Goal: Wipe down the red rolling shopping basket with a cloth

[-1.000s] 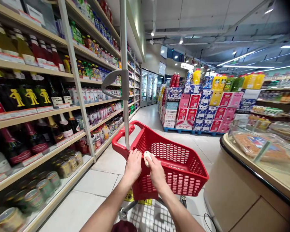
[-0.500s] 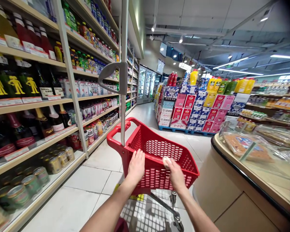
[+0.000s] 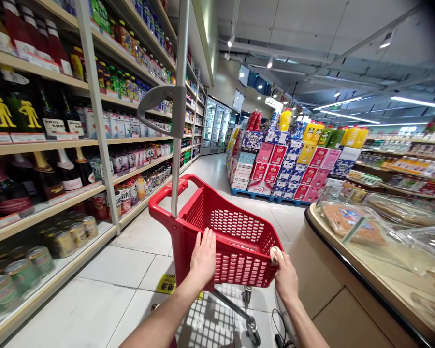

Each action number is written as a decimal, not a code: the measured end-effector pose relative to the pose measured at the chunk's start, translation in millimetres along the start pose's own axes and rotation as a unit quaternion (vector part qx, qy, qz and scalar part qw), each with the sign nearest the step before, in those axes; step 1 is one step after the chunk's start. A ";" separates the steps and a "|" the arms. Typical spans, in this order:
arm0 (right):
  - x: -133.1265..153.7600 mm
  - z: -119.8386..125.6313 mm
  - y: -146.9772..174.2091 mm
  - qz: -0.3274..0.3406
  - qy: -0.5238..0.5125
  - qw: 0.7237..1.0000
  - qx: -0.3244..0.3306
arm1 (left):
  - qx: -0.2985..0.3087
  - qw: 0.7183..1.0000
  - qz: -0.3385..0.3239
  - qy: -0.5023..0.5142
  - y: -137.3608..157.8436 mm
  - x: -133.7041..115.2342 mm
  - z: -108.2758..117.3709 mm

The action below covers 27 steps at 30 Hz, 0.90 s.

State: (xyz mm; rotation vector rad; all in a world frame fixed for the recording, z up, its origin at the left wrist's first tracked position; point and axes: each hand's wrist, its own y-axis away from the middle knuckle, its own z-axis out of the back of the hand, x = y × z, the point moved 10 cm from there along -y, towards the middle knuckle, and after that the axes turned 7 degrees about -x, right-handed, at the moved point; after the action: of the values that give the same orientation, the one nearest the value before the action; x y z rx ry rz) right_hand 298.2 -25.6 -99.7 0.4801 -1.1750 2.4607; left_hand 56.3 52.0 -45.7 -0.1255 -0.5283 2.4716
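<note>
resting left hand [image 3: 203, 256] open, fingers flat, gripping nothing, on the near side of a red perforated plastic shopping cart [image 3: 236, 245], prob just for steadiness | pinching small crumpled off-white cloth [image 3: 275, 255] in right hand [image 3: 286, 276]'s closed grip against the rim corner, bunched maybe for firmer contact | parked on white tiled floor [image 3: 130, 266], wheels down

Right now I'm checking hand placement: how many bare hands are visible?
2: left hand at the red plastic cart's near rim; right hand holding bunched white cloth at the cart's corner.
</note>
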 end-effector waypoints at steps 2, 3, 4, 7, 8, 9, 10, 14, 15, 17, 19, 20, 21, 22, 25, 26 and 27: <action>12.2 -0.1 2.5 0.018 -0.013 1.000 -0.004 | 0.002 1.000 -0.006 0.005 -0.4 -7.1 -4.0; 28.5 -4.2 4.9 0.049 -0.031 0.998 0.007 | -0.001 1.000 -0.011 0.007 -0.6 -10.7 -5.6; 45.5 -8.9 7.6 0.083 -0.051 0.995 0.023 | -0.008 1.000 -0.013 0.007 -0.6 -13.0 -6.9; 59.3 -13.4 10.7 0.126 -0.081 0.987 0.060 | -0.023 1.000 -0.014 0.001 0.5 -13.9 -10.7; 47.3 -10.2 8.6 0.110 -0.076 0.989 0.058 | -0.026 0.999 -0.019 -0.002 1.0 -14.4 -11.9; 28.5 -4.9 5.4 0.075 -0.061 0.994 0.045 | -0.029 0.999 -0.023 -0.004 1.5 -14.6 -12.9; 8.4 0.5 2.7 0.034 -0.040 0.998 0.028 | -0.031 0.999 -0.024 -0.006 1.8 -14.6 -13.6; -2.8 1.8 3.2 -0.011 -0.008 1.000 0.000 | -0.029 1.000 -0.002 -0.006 2.1 -13.9 -16.3; 15.0 -4.1 5.1 0.025 -0.025 0.999 0.011 | -0.028 1.000 -0.002 -0.005 2.4 -14.7 -16.7; 49.7 -13.1 9.8 0.101 -0.065 0.992 0.036 | -0.033 0.999 -0.007 -0.007 3.4 -15.9 -15.8; 56.7 -14.0 11.3 0.132 -0.086 0.986 0.047 | -0.041 0.999 -0.016 -0.014 4.9 -15.9 -14.0; 46.6 -11.0 9.4 0.119 -0.083 0.989 0.039 | -0.042 0.999 -0.021 -0.017 5.7 -15.9 -13.4; 29.1 -6.4 6.1 0.086 -0.069 0.994 0.022 | -0.041 0.999 -0.024 -0.020 6.4 -16.2 -13.1; 8.9 -1.9 3.2 0.041 -0.048 0.998 0.002 | -0.038 0.999 -0.024 -0.021 6.7 -16.6 -13.1; -15.9 -0.6 1.8 -0.034 -0.004 0.999 -0.027 | -0.024 1.000 -0.019 -0.006 5.8 -22.4 -14.5; -4.4 -6.0 2.5 -0.014 -0.011 1.000 -0.019 | -0.019 1.000 -0.024 0.002 5.0 -26.9 -15.3; 14.6 -12.9 3.7 0.027 -0.028 0.999 -0.002 | -0.015 0.999 -0.029 0.008 4.1 -31.5 -16.0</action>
State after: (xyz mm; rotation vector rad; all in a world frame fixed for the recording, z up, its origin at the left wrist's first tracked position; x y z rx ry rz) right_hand 281.9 -14.9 -103.2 0.5264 -1.2300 2.5062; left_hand 83.1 36.2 -63.0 -0.1399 -0.5537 2.4046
